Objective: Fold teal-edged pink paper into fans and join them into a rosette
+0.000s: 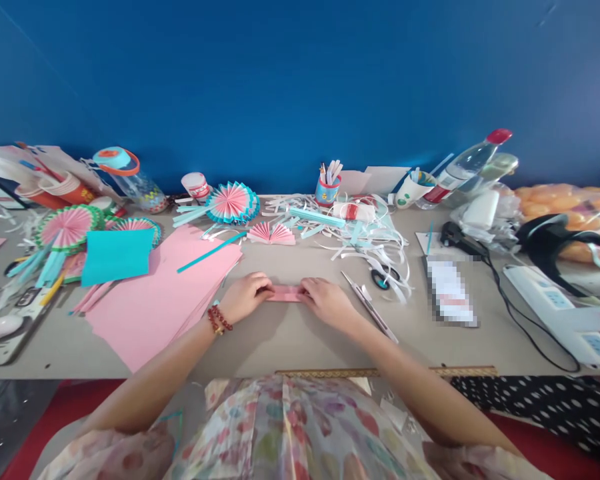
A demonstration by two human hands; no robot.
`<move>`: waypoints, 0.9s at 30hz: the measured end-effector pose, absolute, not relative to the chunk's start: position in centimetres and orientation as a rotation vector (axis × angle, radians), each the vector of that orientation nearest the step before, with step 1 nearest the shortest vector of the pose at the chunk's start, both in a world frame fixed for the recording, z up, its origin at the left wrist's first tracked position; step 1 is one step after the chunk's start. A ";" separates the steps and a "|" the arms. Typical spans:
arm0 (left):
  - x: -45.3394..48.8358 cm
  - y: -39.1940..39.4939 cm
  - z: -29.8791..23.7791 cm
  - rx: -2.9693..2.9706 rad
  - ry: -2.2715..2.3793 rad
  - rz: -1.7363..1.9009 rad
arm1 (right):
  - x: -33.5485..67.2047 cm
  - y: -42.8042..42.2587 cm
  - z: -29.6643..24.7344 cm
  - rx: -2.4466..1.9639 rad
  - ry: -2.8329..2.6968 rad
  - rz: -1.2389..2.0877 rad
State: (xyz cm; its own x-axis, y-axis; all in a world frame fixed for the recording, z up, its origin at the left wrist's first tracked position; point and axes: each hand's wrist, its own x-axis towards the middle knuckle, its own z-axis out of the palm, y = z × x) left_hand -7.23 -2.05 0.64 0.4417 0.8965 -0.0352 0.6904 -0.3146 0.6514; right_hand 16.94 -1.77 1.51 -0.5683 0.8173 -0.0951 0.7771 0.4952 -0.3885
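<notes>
A narrow folded strip of pink paper (286, 293) lies low over the table in front of me, stretched between both hands. My left hand (250, 294) pinches its left end, and a beaded bracelet circles that wrist. At the right end, the fingers of my right hand (325, 303) are closed on the same strip. Just beyond it sits a small pink pleated paper fan (271, 233). Pink paper sheets (165, 300) spread to the left, with a thin teal strip (211, 252) across them. Right of my right hand lie scissors (380, 277) and a slim pen-like tool (370, 307).
Pink-and-teal paper rosettes (233, 203), a teal sheet (117, 257) and a drink bottle (130, 177) are at left. White paper scraps (375, 230) heap behind the scissors. A power strip (560, 310), a black cable and a plastic bottle (467, 167) stand right. A wooden ruler (465, 371) lies along the front edge.
</notes>
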 end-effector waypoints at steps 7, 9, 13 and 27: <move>-7.5 -1.1 0.3 2.087 1.323 0.419 | 16.6 -1.2 2.1 -1.467 -2.647 0.644; -7.4 -1.2 0.4 2.111 1.333 0.426 | 16.4 -1.1 2.1 -1.481 -2.652 0.644; -7.4 -1.3 0.7 2.184 1.315 0.417 | 16.2 -0.8 2.2 -1.478 -2.671 0.648; -8.1 -3.4 0.7 2.323 1.276 0.417 | 15.7 -2.7 2.8 -1.299 -2.842 0.354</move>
State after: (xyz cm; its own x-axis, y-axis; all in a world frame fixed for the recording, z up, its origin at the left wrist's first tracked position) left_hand -8.09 -3.42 0.66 0.5253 0.8498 0.0442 0.7121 -0.4674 0.5239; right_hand 15.74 -2.74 2.84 -0.6589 0.7461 -0.0960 0.7468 0.6335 -0.2022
